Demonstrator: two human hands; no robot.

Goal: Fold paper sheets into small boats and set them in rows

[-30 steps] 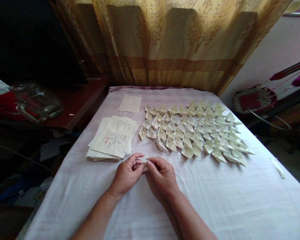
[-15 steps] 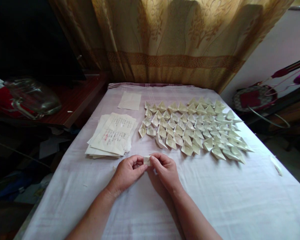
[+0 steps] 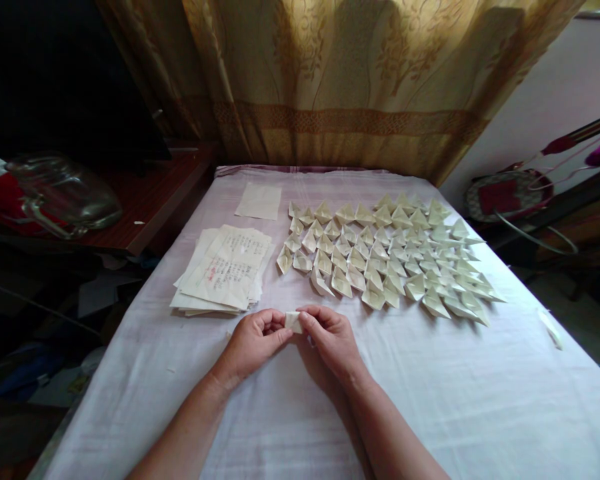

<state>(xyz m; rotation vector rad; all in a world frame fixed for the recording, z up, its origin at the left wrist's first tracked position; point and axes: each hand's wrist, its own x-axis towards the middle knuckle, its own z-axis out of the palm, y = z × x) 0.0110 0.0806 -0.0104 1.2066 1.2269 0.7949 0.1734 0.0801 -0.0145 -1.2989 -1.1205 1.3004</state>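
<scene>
- The left hand (image 3: 253,343) and right hand (image 3: 333,341) are meeting low over the white cloth (image 3: 480,400), fingertips pinching a small folded paper (image 3: 293,321) between them.
- A stack of sheets (image 3: 223,270) is lying just beyond the left hand.
- Rows of folded paper shapes (image 3: 385,257) are covering the cloth further back.

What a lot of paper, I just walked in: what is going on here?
A person's left hand and right hand pinch one small folded paper piece between their fingertips, just above the white tablecloth. A stack of flat printed sheets lies to the left of the hands. Beyond them, rows of folded paper shapes cover the cloth, and a single blank sheet lies farther back.
</scene>
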